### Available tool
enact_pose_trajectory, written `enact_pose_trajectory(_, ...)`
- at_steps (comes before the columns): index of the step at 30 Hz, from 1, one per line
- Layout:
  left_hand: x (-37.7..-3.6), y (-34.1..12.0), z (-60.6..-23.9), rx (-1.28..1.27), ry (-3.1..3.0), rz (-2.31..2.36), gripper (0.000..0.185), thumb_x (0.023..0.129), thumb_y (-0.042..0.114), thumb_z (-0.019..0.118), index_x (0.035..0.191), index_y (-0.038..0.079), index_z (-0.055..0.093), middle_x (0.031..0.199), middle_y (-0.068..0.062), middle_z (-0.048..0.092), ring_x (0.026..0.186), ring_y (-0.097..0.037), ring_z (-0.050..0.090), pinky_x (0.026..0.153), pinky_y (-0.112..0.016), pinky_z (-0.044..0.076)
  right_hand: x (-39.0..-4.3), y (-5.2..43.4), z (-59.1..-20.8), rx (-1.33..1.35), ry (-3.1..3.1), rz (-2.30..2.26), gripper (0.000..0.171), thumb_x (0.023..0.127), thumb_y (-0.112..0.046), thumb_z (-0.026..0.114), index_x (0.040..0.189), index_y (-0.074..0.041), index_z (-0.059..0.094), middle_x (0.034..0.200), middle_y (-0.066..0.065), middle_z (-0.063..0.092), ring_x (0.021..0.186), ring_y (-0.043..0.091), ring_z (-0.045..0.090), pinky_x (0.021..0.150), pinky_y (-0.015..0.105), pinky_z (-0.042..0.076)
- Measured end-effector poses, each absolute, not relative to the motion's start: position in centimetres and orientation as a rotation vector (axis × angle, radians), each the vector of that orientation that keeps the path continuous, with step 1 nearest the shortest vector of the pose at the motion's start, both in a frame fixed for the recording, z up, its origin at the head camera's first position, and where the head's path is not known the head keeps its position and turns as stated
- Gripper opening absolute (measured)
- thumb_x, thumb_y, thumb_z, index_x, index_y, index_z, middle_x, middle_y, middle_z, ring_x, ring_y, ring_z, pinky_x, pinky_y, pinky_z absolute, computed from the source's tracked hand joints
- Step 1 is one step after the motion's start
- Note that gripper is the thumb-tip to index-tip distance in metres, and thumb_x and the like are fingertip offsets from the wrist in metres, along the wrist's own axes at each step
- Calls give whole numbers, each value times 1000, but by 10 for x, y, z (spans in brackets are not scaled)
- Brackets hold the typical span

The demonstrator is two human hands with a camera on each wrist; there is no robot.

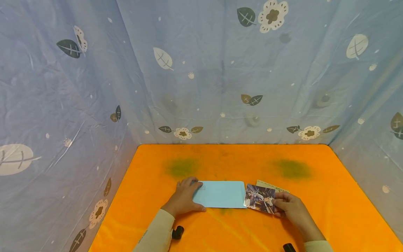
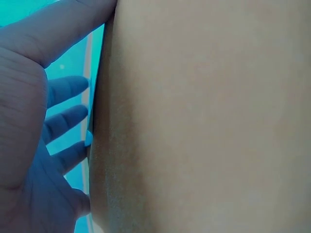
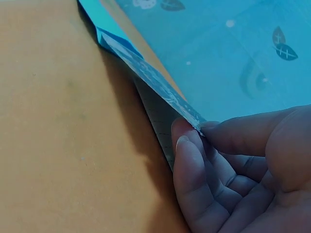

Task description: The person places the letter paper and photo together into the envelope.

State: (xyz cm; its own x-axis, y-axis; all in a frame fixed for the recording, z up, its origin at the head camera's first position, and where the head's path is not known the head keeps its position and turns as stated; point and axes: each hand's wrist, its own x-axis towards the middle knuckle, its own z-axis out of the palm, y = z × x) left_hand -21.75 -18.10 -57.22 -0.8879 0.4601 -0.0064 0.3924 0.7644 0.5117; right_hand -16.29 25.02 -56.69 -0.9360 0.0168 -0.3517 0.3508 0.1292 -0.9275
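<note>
A light blue envelope (image 1: 221, 194) lies lengthwise across the orange table, small dark print near its left end. My left hand (image 1: 185, 196) holds that end, fingers over the far edge and thumb along the near edge. In the left wrist view, the fingers (image 2: 68, 121) show beside the envelope's thin edge. My right hand (image 1: 291, 206) pinches a colourful picture card (image 1: 259, 198) by its right side, between thumb and fingers. The card's left edge meets the envelope's right end; in the right wrist view, the tilted card (image 3: 155, 82) reaches to the blue paper (image 3: 109, 24).
A cream card with a patterned border (image 1: 267, 184) lies partly hidden behind the picture card. The orange tabletop (image 1: 226, 161) has two dark greenish patches towards the back. Pale blue curtains (image 1: 214, 87) with leaves and flowers enclose the back and both sides.
</note>
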Motion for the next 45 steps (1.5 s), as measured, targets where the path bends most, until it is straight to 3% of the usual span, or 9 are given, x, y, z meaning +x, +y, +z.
enact_pose_trajectory(24,-219,-181,-573,683,2817,787,98,80,60,94,159,15,57,162,-11,42,153,-40,33,121,-77,15,-168,240,-567,281,2253,-1803,43,112,-5,60,148,17,51,101,14,68,80,29,67,70,38,64)
enact_pose_trajectory(45,-219,-180,-575,681,2825,784,99,79,61,95,159,16,58,162,-11,42,152,-39,33,121,-76,14,-174,222,-570,294,2451,-1701,34,109,0,63,139,15,61,96,11,69,76,28,65,65,35,62)
